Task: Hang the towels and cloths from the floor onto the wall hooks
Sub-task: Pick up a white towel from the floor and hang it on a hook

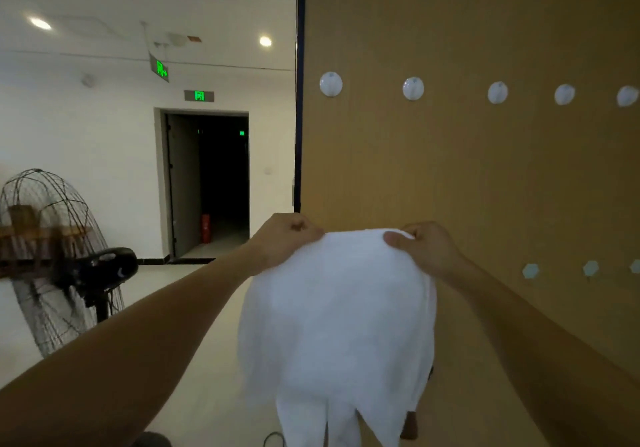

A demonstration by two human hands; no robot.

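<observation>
Holding white towel up by its top edge with both hands: left hand pinches the left corner, right hand pinches the right corner, thumb on the near face, fingers curled on both. Towel hangs spread between them in front of tan wall panel, below the row of round white hooks, well apart from them; small hexagonal hooks sit lower right. Far left: floor fan, dark doorway, red extinguisher inside it.

There are 5 round hooks, 3 hexagonal hooks and 1 towel.
</observation>
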